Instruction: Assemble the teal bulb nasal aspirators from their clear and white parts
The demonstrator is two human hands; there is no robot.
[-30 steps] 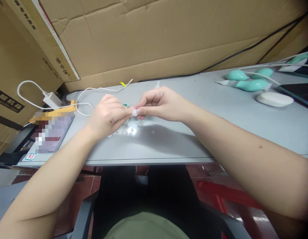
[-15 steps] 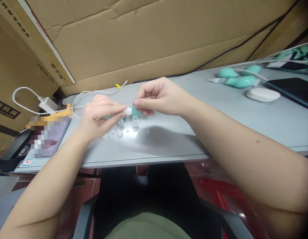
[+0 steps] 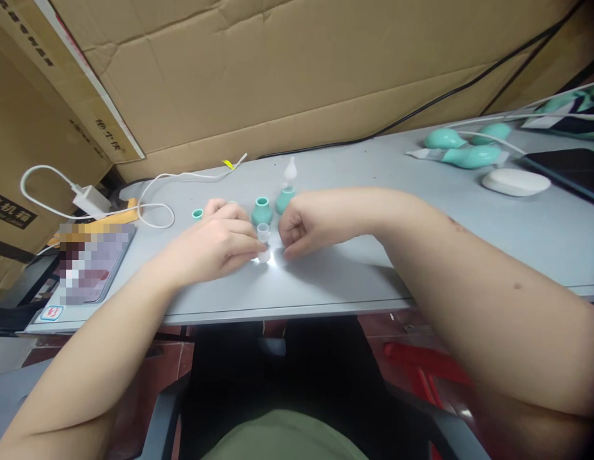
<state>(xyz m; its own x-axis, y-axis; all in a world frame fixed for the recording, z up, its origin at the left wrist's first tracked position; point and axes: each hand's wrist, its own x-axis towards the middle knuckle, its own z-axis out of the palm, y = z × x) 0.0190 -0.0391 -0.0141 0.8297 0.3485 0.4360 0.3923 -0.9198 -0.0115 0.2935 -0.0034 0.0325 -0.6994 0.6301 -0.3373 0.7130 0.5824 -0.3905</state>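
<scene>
My left hand (image 3: 224, 243) is low over the table, its thumb and fingertips pinched at a small whitish plastic piece (image 3: 264, 257). Right behind that piece stands a translucent plastic cup (image 3: 263, 231). My right hand (image 3: 309, 223) is curled, thumb and forefinger meeting near the tabletop; whatever they hold is hidden. An open-necked green rubber bulb (image 3: 262, 213) sits upright between the hands. Another green bulb (image 3: 284, 202) is partly covered by my right hand, and a whitish pointed nozzle (image 3: 290, 171) rises at or behind its neck. A third green rim (image 3: 197, 214) shows beyond my left hand.
Several green bulbs (image 3: 472, 156) lie at the right beside a white oval object (image 3: 516, 182) and a dark flat device (image 3: 570, 169). At left are a phone (image 3: 112, 262), a white charger (image 3: 91, 201) and its cable. Cardboard (image 3: 277, 83) walls the back edge.
Both hands have come down toward the tabletop. The green bulb that my right hand held now stands on the table, and the white piece between my left fingertips has left its raised position.
</scene>
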